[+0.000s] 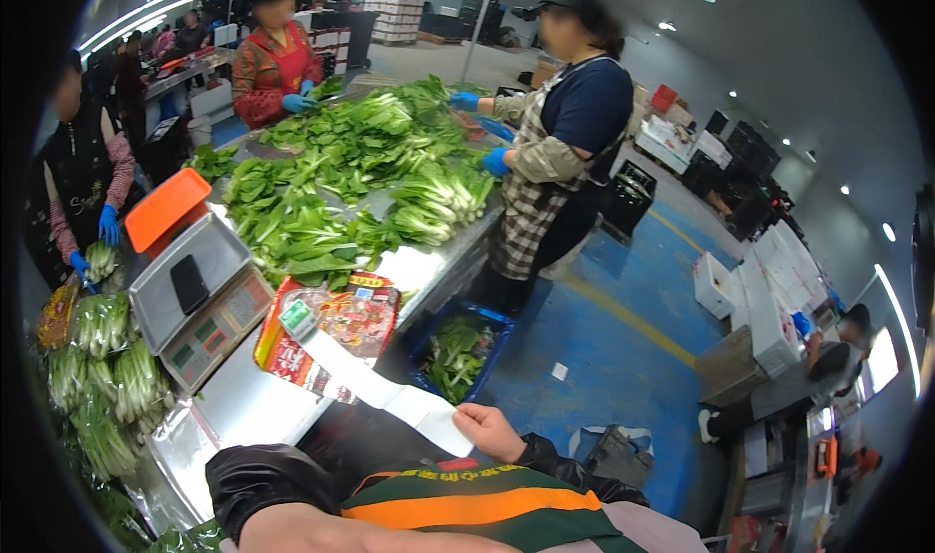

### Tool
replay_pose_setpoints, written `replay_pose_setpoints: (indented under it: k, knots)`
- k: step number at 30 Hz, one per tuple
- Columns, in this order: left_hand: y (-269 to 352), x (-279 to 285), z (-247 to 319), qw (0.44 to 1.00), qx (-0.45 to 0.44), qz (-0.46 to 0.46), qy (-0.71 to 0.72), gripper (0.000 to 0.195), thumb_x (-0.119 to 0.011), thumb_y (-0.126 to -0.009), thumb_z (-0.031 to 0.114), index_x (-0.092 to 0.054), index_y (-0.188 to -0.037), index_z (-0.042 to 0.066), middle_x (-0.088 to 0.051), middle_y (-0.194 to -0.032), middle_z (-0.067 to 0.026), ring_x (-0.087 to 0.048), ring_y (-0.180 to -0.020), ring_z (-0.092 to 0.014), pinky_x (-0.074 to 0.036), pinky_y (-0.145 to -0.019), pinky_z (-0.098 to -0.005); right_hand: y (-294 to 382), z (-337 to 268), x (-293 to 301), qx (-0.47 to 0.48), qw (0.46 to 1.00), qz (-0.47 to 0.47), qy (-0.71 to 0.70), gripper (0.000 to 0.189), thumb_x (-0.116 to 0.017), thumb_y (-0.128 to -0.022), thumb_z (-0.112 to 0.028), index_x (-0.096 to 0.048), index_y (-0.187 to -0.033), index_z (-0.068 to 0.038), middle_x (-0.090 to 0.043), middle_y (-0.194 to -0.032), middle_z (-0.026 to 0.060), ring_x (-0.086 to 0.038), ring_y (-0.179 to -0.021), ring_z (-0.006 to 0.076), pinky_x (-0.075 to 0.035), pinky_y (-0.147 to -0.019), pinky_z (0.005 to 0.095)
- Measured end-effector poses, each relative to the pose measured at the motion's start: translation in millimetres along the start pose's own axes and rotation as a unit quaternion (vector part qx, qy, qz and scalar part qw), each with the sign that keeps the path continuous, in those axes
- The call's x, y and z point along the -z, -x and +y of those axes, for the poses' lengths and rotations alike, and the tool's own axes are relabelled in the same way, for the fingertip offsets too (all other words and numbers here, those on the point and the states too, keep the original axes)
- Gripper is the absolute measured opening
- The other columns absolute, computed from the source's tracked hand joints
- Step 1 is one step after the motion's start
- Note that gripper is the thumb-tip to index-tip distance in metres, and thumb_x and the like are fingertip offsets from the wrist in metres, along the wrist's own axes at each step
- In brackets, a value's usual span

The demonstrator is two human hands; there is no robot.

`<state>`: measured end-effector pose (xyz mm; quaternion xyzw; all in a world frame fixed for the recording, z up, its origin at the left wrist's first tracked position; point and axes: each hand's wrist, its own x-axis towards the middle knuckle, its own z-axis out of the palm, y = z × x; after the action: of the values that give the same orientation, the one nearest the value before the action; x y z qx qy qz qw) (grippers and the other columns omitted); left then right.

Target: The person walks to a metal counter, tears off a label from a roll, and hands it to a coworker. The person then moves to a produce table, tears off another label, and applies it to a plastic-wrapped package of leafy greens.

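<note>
My right hand (488,430) pinches the near end of a long white strip of label paper (394,400). The strip slopes away to the upper left, and a green and white label (297,319) at its far end lies over a red printed plastic bag (358,308) on the table corner. My left hand (365,532) is low in front of my apron (467,505), coming out of a black sleeve. The bottom edge cuts off its fingers, so any hold is hidden. Left of the bag stands a weighing scale (219,319), with a black phone (189,284) on its metal pan.
Loose leafy greens (350,151) cover much of the metal table (445,275). Bagged greens (102,385) pile up at left, below an orange tray (168,206). A blue crate (497,334) with leaves stands on the floor. Blue-gloved co-workers (562,137) stand around the table.
</note>
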<state>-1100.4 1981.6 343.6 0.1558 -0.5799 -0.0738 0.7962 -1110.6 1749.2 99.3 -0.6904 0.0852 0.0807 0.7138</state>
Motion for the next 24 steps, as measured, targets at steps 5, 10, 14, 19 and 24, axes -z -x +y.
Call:
replay_pose_setpoints:
  k: [5,10,14,19,24]
  knots:
    - [9.0,9.7,7.0,0.998,0.053,-0.016,0.026,0.035,-0.047,-0.092,0.037,-0.060,-0.117,0.017,-0.062,-0.112,0.0021,-0.052,-0.113,-0.017,-0.021,-0.104,-0.0498,4.5,13.1,4.2,0.022,0.999,-0.008,-0.039,0.025,-0.052,-0.092,-0.019,-0.059,-0.101,0.003,-0.059,-0.084,-0.0011,-0.050,-0.076,0.0047,-0.042,-0.068,0.0219]
    - [5.3,20.7,35.9,0.991,0.121,-0.039,0.049,0.035,-0.048,-0.092,0.039,-0.062,-0.115,0.017,-0.061,-0.115,0.0084,-0.050,-0.115,-0.011,-0.019,-0.104,-0.0479,1.0,14.0,3.9,0.037,0.997,0.037,0.050,0.022,-0.055,-0.089,-0.019,-0.061,-0.096,0.002,-0.060,-0.080,0.0011,-0.051,-0.076,0.0069,-0.043,-0.067,0.0246]
    - [2.1,30.0,41.9,0.991,0.097,-0.085,0.031,0.031,-0.048,-0.092,0.034,-0.064,-0.112,0.017,-0.059,-0.119,0.0092,-0.049,-0.117,-0.009,-0.019,-0.103,-0.0461,3.2,11.2,0.1,0.001,0.999,0.044,-0.005,0.021,-0.056,-0.089,-0.016,-0.061,-0.097,0.003,-0.061,-0.082,0.0001,-0.052,-0.075,0.0057,-0.044,-0.067,0.0224]
    - [0.9,53.6,11.6,0.982,-0.105,-0.158,-0.006,0.023,-0.052,-0.088,0.017,-0.067,-0.107,0.017,-0.060,-0.118,0.0018,-0.051,-0.115,-0.009,-0.025,-0.099,-0.0401,6.4,14.5,0.3,0.006,0.999,0.046,0.007,0.017,-0.056,-0.088,-0.013,-0.061,-0.094,0.002,-0.059,-0.079,-0.0004,-0.051,-0.073,0.0055,-0.043,-0.065,0.0220]
    - [23.1,62.4,-5.1,0.961,-0.260,-0.007,-0.092,0.013,-0.061,-0.080,0.012,-0.066,-0.092,0.011,-0.066,-0.085,-0.0058,-0.063,-0.082,-0.016,-0.049,-0.075,-0.0330,3.5,27.9,0.4,-0.002,0.997,0.073,0.030,0.019,-0.056,-0.085,-0.013,-0.061,-0.090,0.004,-0.063,-0.075,0.0080,-0.055,-0.070,0.0116,-0.044,-0.065,0.0275]
